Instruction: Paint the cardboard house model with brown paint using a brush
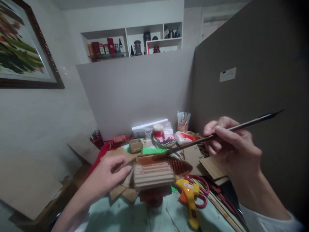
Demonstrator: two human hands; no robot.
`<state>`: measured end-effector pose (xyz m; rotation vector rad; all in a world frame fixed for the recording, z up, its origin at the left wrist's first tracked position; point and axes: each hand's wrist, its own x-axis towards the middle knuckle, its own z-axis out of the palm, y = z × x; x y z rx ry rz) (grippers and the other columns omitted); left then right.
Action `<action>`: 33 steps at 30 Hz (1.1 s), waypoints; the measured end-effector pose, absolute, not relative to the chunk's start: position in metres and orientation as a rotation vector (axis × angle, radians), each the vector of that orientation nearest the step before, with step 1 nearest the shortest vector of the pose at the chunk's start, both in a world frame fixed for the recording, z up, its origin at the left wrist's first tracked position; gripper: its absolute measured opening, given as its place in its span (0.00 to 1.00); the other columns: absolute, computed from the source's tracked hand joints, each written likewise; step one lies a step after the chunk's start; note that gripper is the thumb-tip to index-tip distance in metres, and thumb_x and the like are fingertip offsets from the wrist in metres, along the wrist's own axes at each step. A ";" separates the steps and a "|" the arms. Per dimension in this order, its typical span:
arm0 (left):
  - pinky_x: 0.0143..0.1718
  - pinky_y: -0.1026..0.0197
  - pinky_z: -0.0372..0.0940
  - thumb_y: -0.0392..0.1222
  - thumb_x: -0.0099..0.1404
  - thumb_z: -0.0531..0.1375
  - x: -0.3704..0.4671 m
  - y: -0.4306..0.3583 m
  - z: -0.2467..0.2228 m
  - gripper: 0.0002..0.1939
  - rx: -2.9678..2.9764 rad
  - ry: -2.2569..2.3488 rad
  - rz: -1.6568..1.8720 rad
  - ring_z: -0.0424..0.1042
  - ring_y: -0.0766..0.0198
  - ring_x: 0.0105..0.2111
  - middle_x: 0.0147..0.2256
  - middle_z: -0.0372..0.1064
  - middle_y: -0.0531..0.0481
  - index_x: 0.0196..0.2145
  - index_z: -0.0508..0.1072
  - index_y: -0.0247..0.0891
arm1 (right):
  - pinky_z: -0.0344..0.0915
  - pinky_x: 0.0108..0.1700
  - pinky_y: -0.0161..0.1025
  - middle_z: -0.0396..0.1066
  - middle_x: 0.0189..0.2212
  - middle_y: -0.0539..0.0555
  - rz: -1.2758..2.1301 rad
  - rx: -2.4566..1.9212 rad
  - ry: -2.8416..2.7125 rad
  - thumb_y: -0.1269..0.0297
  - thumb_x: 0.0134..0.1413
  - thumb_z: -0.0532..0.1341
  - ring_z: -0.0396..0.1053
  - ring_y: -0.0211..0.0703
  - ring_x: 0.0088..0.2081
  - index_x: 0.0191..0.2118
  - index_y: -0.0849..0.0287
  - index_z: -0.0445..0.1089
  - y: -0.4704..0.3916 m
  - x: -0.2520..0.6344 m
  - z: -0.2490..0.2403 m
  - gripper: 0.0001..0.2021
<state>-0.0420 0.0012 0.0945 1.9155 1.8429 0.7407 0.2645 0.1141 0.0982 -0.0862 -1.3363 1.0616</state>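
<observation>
My right hand (235,148) grips the dark handle of a paintbrush (190,142) between thumb and fingers. Its bristle end rests on or just over the top of a cardboard model roof (154,175), where the surface is painted reddish brown. Bare corrugated ridges face me on the near slope, with faint reddish streaks near its upper edge. On the left, my left hand (112,174) pinches the edge of the model between thumb and fingers. A darker ridged brown part sticks out to the right. Below the roof is a dark red base, partly in shadow.
A yellow glue gun (189,193) with a lit red light lies beside red-handled scissors (205,190). Wooden sticks (223,209) lie at the right. Behind stand a small cardboard box (135,146), a red paper cup (158,131) and a brush holder (182,127). Grey panels enclose the back and right.
</observation>
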 end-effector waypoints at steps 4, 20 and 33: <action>0.28 0.59 0.52 0.56 0.63 0.51 -0.044 0.002 0.093 0.18 1.920 1.830 0.759 0.57 0.64 0.27 0.25 0.55 0.56 0.23 0.59 0.42 | 0.64 0.19 0.24 0.72 0.30 0.49 1.030 -0.113 -1.328 0.69 0.61 0.67 0.61 0.28 0.19 0.30 0.63 0.65 0.117 0.272 0.098 0.11; 0.28 0.59 0.50 0.54 0.64 0.51 -0.042 0.001 0.094 0.18 1.950 1.818 0.745 0.55 0.64 0.26 0.24 0.51 0.57 0.22 0.54 0.43 | 0.63 0.16 0.25 0.72 0.28 0.53 1.048 -0.173 -1.232 0.69 0.54 0.68 0.60 0.30 0.17 0.26 0.61 0.68 0.104 0.258 0.109 0.10; 0.28 0.59 0.50 0.53 0.65 0.52 -0.039 0.000 0.094 0.18 1.924 1.828 0.742 0.55 0.64 0.26 0.24 0.52 0.57 0.22 0.54 0.43 | 0.66 0.17 0.27 0.73 0.28 0.53 1.102 -0.149 -1.302 0.67 0.55 0.68 0.61 0.31 0.18 0.27 0.59 0.70 0.103 0.247 0.106 0.09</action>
